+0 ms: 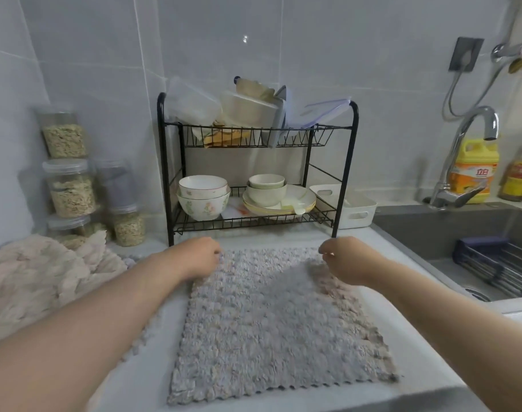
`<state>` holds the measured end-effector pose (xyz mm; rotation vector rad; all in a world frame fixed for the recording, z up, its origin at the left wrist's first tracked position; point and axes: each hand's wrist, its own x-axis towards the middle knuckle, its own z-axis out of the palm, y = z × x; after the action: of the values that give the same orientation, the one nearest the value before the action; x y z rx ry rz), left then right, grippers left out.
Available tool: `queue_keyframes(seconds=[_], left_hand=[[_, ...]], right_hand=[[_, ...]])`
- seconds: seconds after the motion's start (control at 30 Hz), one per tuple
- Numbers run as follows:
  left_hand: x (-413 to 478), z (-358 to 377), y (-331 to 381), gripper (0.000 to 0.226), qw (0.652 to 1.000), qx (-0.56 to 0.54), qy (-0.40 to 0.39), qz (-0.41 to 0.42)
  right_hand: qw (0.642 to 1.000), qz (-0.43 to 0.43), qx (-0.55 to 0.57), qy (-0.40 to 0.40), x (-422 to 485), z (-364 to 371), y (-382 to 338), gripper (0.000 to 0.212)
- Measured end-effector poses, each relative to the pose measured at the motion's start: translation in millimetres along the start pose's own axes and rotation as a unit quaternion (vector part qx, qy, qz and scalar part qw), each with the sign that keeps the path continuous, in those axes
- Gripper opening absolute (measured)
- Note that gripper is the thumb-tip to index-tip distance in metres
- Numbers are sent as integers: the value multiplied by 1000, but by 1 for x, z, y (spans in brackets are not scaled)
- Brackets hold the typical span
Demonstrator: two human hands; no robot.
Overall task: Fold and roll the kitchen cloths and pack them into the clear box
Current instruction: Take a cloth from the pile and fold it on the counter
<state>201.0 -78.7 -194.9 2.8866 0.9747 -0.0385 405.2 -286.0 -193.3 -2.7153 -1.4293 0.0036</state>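
A grey fluffy cloth (pixel 271 319) is spread flat on the pale counter (pixel 140 379) in the lower middle of the frame, roughly square, its edges running toward the wall. Its far left corner is pinched by the left hand (pixel 198 257), its far right corner by the right hand (pixel 347 258), fingers pressed together. A cream cloth (pixel 39 281) is heaped at the left edge. Behind, bowls (pixel 203 196) and plates are held on a black rack (pixel 256 168); clear jars (pixel 69 188) of grain are stacked at upper left.
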Motion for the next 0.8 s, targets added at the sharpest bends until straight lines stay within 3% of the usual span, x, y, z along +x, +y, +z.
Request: queue_keyframes(seconds=[0.13, 0.27, 0.4, 0.53, 0.7, 0.8], left_hand=[[35, 13, -10, 13, 998, 60, -14, -33], [47, 16, -13, 14, 997, 33, 34, -55], [36, 8, -13, 23, 995, -26, 88, -47], [7, 0, -10, 12, 976, -128, 167, -50], [-46, -7, -4, 19, 940, -275, 192, -69], [-76, -7, -2, 19, 933, -286, 209, -62]], right_hand=[[1000, 22, 8, 0, 63, 26, 14, 36], [999, 20, 33, -4, 85, 34, 12, 31], [989, 18, 114, 92, 74, 29, 18, 18], [960, 38, 231, 156, 37, 13, 20, 20], [911, 56, 370, 176, -24, 3, 19, 13], [884, 75, 427, 177, -59, -1, 17, 11]])
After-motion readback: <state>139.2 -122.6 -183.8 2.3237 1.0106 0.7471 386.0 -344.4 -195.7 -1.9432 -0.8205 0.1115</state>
